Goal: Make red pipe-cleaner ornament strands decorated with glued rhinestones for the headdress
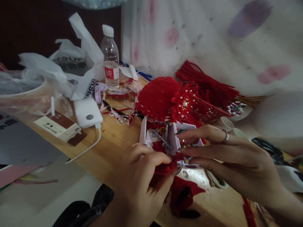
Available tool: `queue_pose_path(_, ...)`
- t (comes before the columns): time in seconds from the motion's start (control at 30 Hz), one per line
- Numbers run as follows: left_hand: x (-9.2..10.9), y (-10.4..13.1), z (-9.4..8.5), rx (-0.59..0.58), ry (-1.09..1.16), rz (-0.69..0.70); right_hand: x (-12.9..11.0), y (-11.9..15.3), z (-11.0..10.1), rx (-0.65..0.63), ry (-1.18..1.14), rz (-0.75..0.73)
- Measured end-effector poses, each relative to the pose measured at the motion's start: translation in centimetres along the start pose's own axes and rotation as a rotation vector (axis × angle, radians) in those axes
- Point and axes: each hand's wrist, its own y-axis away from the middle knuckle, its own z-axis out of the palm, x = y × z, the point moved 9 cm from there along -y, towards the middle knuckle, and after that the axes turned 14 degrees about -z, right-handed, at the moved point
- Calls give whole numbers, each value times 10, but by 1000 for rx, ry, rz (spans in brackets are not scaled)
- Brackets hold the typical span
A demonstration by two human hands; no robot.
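My left hand (144, 179) pinches a fuzzy red piece (165, 168), perhaps a fabric or chenille flower, between thumb and fingertips. My right hand (241, 159), with a ring on one finger, reaches in from the right. Its fingers are stretched out and apart, their tips at a small white box (174, 143) and close to the red piece. Green and gold beads (186, 142) lie in the box's right part. Silver and clear trims (156, 135) fill the left part. Below the hands, red scraps (183, 192) lie on the wooden table (111, 142).
Behind the box stands a round red piece (157, 97) with a beaded flower (185, 102). Red tassels (205, 78) lie over a red basket (209, 110). To the left are a water bottle (111, 60), a white power bank (87, 112) with cable, a carton (58, 126) and plastic bags (80, 72).
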Motion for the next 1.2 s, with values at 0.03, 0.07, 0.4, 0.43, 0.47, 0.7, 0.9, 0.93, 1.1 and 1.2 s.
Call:
queue_pose_path(0.03,-4,0,2,-21,29,-49,-1,1,-2,9,13,6)
queue_pose_path(0.07,-9,0,4,-49,64,-115,-2,2,-4,18,32,7)
queue_pose_path(0.4,-34,9,24,-259,395,-497,0,12,-19,238,145,155)
queue_pose_path(0.43,-33,10,25,-261,379,-484,6,14,-18,284,60,212)
queue_pose_path(0.47,-31,11,26,-261,368,-471,12,16,-17,326,-29,264)
queue_pose_path(0.7,-26,18,34,-358,534,-576,35,26,9,336,-654,555)
queue_pose_path(0.9,-28,24,42,-462,697,-720,35,32,39,508,-1350,732)
queue_pose_path(0.93,-28,26,44,-476,723,-744,33,32,42,518,-1395,740)
queue_pose_path(1.1,-25,32,54,-568,898,-833,27,32,37,332,-1007,584)
queue_pose_path(1.2,-24,31,53,-568,997,-828,25,42,34,234,-761,557)
